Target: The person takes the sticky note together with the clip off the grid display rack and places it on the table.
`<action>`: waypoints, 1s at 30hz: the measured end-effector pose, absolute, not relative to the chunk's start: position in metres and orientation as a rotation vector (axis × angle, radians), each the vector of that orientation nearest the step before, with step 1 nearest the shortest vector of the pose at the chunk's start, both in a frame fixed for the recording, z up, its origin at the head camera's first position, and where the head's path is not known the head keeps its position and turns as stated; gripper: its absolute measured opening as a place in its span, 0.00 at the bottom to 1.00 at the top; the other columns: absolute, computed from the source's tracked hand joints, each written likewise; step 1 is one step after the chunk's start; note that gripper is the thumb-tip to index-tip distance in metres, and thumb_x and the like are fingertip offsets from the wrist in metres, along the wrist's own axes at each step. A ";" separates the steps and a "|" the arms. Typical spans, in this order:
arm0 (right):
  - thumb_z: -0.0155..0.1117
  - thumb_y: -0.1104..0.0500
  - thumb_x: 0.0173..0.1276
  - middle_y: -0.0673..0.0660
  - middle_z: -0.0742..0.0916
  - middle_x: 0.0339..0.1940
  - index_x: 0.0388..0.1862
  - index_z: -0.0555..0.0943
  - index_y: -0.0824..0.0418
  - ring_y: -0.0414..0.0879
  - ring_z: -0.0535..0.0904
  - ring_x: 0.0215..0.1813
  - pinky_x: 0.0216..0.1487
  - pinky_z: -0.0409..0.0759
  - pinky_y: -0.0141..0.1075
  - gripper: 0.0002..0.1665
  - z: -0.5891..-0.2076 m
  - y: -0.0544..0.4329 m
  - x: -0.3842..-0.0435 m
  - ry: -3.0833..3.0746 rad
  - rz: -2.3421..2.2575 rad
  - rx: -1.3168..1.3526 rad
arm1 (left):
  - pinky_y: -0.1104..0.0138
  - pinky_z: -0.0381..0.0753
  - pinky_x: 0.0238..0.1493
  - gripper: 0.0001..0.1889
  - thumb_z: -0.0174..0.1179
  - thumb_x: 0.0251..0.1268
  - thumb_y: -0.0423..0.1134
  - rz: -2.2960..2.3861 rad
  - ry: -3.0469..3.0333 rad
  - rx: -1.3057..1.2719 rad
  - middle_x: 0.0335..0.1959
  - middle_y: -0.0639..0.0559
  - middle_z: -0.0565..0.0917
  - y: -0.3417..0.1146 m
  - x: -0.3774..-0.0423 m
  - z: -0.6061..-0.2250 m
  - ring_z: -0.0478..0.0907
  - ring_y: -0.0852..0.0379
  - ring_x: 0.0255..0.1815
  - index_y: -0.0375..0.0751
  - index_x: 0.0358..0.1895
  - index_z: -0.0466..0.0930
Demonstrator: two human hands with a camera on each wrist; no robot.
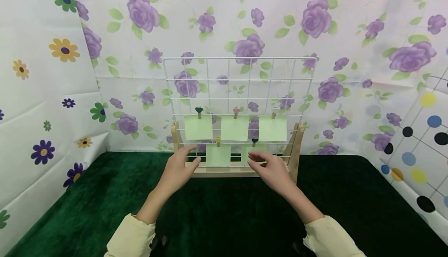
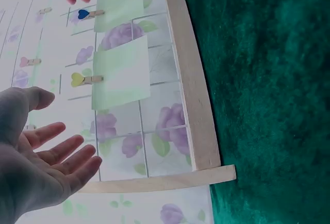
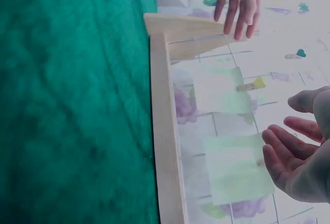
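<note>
Your left hand (image 1: 176, 171) and right hand (image 1: 273, 170) are empty, relaxed; green note (image 1: 218, 156) beyond, between them, looks light, bendy, best pinched at its yellow-heart clip (image 1: 218, 141).

Notes (image 1: 234, 128) on rack (image 1: 224, 174) — three above, two below.

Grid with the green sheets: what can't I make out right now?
Head: lower right sheet, partly behind the right hand.
Right wrist: that sheet's clip, its heart hidden by the fingers.
Left wrist: upper middle sheet, edges lost in glare.
Right wrist: left hand, cut off by the top edge.
</note>
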State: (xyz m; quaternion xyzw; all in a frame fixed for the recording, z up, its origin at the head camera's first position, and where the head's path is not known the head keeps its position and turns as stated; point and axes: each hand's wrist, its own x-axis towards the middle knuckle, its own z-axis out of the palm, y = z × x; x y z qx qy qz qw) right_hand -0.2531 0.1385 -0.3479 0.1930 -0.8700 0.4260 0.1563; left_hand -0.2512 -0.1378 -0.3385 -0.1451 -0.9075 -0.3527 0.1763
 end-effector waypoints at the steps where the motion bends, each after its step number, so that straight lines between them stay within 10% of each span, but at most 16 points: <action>1: 0.64 0.58 0.69 0.57 0.86 0.48 0.55 0.81 0.64 0.49 0.82 0.49 0.48 0.80 0.43 0.18 -0.347 0.137 -0.254 -2.486 1.246 0.552 | 0.44 0.71 0.55 0.23 0.58 0.69 0.38 -1.019 -2.568 -0.399 0.60 0.34 0.74 -0.139 -0.252 -0.338 0.72 0.37 0.60 0.32 0.63 0.71; 30: 0.62 0.56 0.70 0.52 0.86 0.48 0.53 0.83 0.60 0.46 0.81 0.50 0.50 0.79 0.43 0.16 -0.282 0.075 -0.281 -2.411 1.517 0.618 | 0.52 0.72 0.59 0.19 0.50 0.72 0.32 -1.243 -2.393 -0.254 0.61 0.33 0.74 -0.156 -0.269 -0.309 0.73 0.39 0.60 0.27 0.63 0.68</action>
